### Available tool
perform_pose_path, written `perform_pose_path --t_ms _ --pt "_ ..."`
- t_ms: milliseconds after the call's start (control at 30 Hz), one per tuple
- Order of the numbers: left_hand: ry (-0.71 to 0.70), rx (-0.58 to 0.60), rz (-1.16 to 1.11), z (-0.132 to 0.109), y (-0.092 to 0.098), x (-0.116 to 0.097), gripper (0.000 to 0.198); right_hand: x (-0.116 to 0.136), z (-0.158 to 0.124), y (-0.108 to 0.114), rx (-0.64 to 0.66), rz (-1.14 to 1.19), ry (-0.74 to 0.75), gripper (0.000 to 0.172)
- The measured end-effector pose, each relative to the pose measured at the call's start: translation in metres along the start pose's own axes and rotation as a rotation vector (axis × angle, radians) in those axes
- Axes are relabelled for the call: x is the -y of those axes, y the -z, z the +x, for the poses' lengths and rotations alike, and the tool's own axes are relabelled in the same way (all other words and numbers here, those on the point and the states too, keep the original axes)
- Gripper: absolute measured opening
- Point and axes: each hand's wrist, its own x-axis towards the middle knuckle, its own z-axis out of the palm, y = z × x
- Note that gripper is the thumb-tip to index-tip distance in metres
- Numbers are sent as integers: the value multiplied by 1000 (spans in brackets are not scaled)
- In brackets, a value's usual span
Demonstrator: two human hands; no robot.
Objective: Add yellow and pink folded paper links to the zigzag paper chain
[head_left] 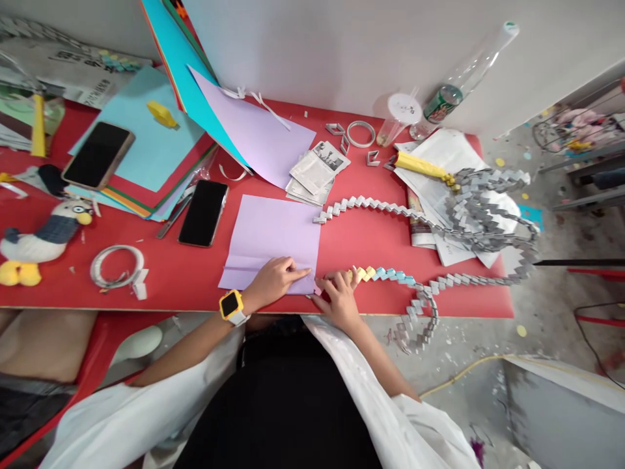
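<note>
A sheet of purple paper (276,234) lies on the red table, with a creased strip along its near edge. My left hand (276,280) rests on this strip, its index finger stretched to the right along the paper and the other fingers partly curled. At the sheet's near right corner, my right hand (339,296) has its thumb and fingers closed on the paper edge. Just beyond the right fingers begins a folded-paper chain (390,275), yellow and blue at this end and grey further on. It loops right, hangs partly over the front edge, and returns to the sheet's far right corner.
Small newspaper pieces (319,170) lie behind the sheet. Left are a black phone (203,213), another phone (98,155), coloured paper (146,130), a white tape roll (117,266) and a plush bird (43,234). A lidded cup (400,114) and plastic bottle (449,98) stand at the back right.
</note>
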Motion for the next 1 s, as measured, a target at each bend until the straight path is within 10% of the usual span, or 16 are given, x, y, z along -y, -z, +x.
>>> perform_pose_path --t_ms 633,1000 --pt "87 -19 -64 0 -1 -3 35 17 -5 0 23 -162 76 36" --pt "349 114 -103 -54 64 67 27 16 -3 -1 56 -93 86 33"
